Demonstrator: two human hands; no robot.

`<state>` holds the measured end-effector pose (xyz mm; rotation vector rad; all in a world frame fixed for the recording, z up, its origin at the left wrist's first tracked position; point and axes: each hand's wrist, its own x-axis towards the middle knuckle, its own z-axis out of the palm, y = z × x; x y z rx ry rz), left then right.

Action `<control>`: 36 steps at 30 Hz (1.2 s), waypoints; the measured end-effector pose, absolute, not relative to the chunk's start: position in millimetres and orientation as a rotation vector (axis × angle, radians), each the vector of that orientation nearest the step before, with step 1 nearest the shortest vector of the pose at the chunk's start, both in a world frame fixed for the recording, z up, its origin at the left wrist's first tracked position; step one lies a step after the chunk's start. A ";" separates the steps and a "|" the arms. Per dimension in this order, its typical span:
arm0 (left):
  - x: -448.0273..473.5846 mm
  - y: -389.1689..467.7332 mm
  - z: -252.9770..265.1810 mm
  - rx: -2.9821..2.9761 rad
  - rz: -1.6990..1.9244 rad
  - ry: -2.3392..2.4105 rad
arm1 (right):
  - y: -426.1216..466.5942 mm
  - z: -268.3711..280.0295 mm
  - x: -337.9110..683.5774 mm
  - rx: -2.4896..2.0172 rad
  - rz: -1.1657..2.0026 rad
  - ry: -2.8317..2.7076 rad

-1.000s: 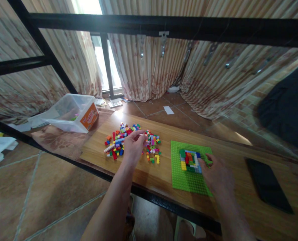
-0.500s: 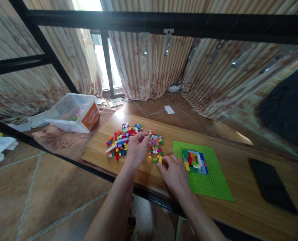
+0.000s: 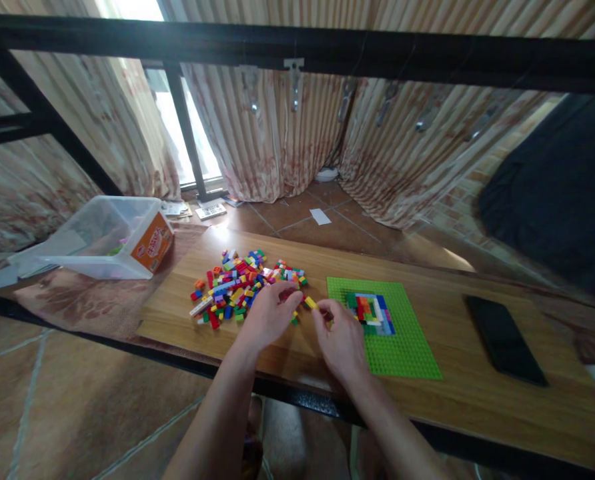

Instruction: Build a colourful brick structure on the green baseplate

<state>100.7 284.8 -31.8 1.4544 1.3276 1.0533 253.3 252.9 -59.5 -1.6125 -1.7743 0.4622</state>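
Note:
My right hand [image 3: 341, 337] pinches a yellow toy brick [image 3: 310, 303] between thumb and fingertips, just above the table. Close by on its left, my left hand [image 3: 270, 315] hovers over the edge of the brick pile [image 3: 237, 283], thumb and fingers curled together; whatever is in them is too small to make out. The pile mixes many colours, and part of it is hidden behind my left hand. To the right of my right hand lies a green baseplate [image 3: 405, 357], with a square, multicoloured brick build [image 3: 375, 313] on it.
A black phone [image 3: 505, 340] lies on the right of the wooden table [image 3: 457, 407]. Left of the table stands a clear plastic box [image 3: 97, 233] with an orange label. A dark bar [image 3: 297, 57] crosses above, in front of curtains.
My right hand has lifted the yellow brick from the table and brought it towards my left hand. My left hand has come down and nearer. The view has shifted to the right.

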 end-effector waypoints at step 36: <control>142.4 280.4 -43.4 1.431 0.995 1.189 | 264.7 -62.6 347.5 -2.021 -0.103 -1.738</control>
